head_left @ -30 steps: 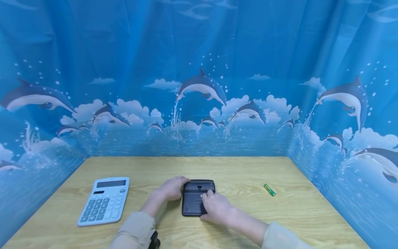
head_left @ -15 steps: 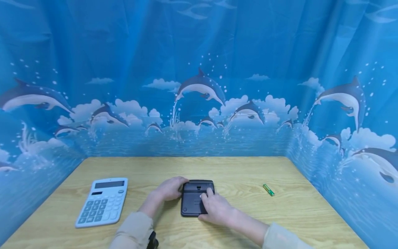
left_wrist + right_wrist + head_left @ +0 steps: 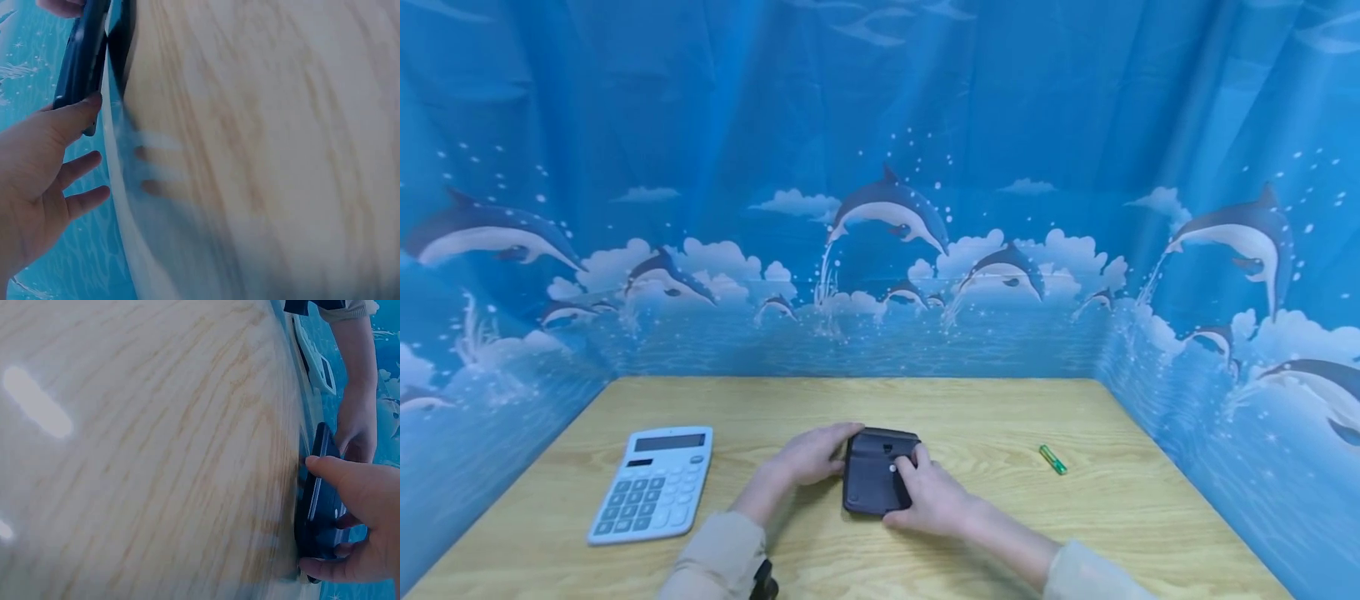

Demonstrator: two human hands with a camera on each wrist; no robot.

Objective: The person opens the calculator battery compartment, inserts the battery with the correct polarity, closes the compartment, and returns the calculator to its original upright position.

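A black calculator (image 3: 872,479), back side up, lies slightly tilted over the middle of the table in the head view. My left hand (image 3: 812,454) holds its upper left edge; in the left wrist view the other fingers (image 3: 87,201) of that hand are spread apart from it. My right hand (image 3: 934,500) grips the right side, with the thumb at the near edge and fingers over the back. The right wrist view shows the calculator (image 3: 322,506) edge-on, held between thumb and fingers. Its key side is hidden.
A white calculator (image 3: 651,486) lies face up on the wooden table (image 3: 1000,550) at the left. To the right lies a green battery (image 3: 1052,459). Blue dolphin-printed curtains (image 3: 880,333) enclose the table's back and sides.
The black calculator has tilted and shifted slightly up and right, its near edge coming off the table. Both hands have moved with it. The white calculator and the battery lie as before.
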